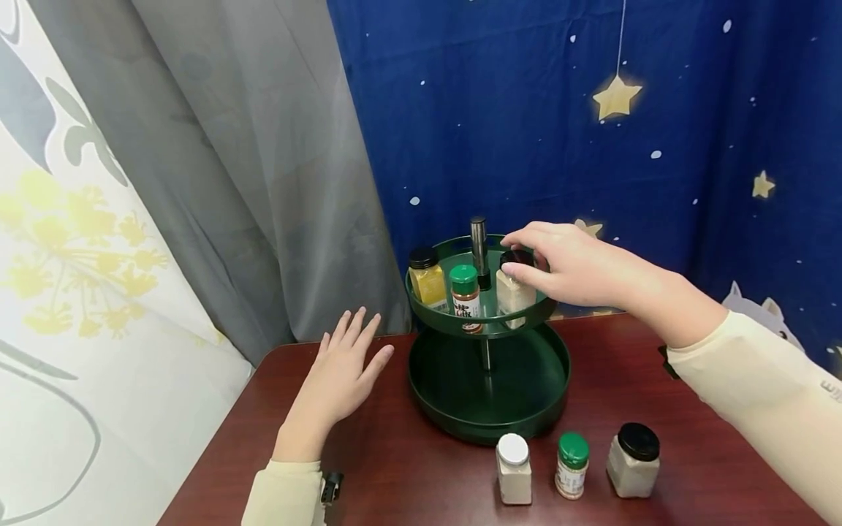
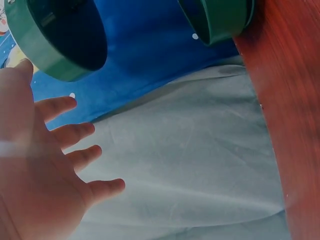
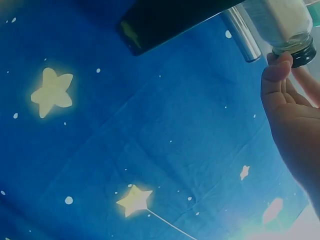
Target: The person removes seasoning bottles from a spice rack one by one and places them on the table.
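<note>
My right hand (image 1: 569, 264) is at the upper tier of a green two-tier round rack (image 1: 490, 431). Its thumb and fingers pinch the black lid of a square jar of pale powder (image 1: 516, 296); the right wrist view shows that same black lid (image 3: 303, 54) between them. Beside this jar on the upper tier stand a green-capped spice bottle (image 1: 465, 299) with reddish contents and a black-lidded jar of yellow powder (image 1: 428, 279). My left hand (image 1: 338, 372) is left of the rack, fingers straight and spread, holding nothing.
In front of the rack, on the dark red table (image 1: 395, 467), stand a white-capped jar (image 1: 514, 471), a small green-capped bottle (image 1: 571, 466) and a black-lidded jar (image 1: 634, 462). A metal post (image 1: 479, 248) rises through the rack. Grey and blue curtains (image 1: 513, 109) hang behind.
</note>
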`<state>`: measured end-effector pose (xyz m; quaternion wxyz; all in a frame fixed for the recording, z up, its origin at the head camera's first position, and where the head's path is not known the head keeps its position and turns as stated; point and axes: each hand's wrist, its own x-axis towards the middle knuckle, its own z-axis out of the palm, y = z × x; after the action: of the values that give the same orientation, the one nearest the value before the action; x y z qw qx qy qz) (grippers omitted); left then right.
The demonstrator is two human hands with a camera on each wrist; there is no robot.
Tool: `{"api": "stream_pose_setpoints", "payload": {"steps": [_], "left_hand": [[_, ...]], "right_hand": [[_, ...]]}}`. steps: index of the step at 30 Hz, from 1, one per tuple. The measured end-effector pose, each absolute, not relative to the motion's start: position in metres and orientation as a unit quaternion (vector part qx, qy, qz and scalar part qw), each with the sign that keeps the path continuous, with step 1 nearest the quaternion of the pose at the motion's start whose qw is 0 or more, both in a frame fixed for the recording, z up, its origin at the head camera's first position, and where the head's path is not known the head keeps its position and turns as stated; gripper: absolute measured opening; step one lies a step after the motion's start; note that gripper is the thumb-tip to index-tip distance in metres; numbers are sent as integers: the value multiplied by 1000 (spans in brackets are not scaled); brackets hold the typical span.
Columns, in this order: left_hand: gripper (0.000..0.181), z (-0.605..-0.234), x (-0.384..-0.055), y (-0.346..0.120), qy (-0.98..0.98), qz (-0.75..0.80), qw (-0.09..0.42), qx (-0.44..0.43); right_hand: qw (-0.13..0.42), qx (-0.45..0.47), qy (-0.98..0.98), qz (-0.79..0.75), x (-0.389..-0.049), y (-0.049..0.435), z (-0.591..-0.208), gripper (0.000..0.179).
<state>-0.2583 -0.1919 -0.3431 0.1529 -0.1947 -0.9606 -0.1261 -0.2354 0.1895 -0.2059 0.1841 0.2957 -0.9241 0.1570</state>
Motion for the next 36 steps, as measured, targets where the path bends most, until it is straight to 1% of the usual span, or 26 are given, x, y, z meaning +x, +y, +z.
{"api": "stream_pose_setpoints", "payload": {"steps": [11, 18, 29, 32, 36], "left_hand": [[75, -344, -256, -189, -961, -132, 149, -193], [75, -345, -256, -191, -961, -130, 152, -193], [73, -345, -253, -193, -960, -133, 155, -192], [73, -345, -251, -194, -960, -134, 158, -189], [71, -344, -248, -196, -960, -135, 159, -186]], "right_hand": [[215, 308, -916, 140, -236, 187, -208, 36], [212, 304, -918, 140, -235, 186, -209, 38], [240, 313, -906, 153, -235, 190, -217, 38], [264, 319, -897, 152, -236, 191, -217, 39], [326, 333, -870, 158, -238, 193, -216, 39]]}}
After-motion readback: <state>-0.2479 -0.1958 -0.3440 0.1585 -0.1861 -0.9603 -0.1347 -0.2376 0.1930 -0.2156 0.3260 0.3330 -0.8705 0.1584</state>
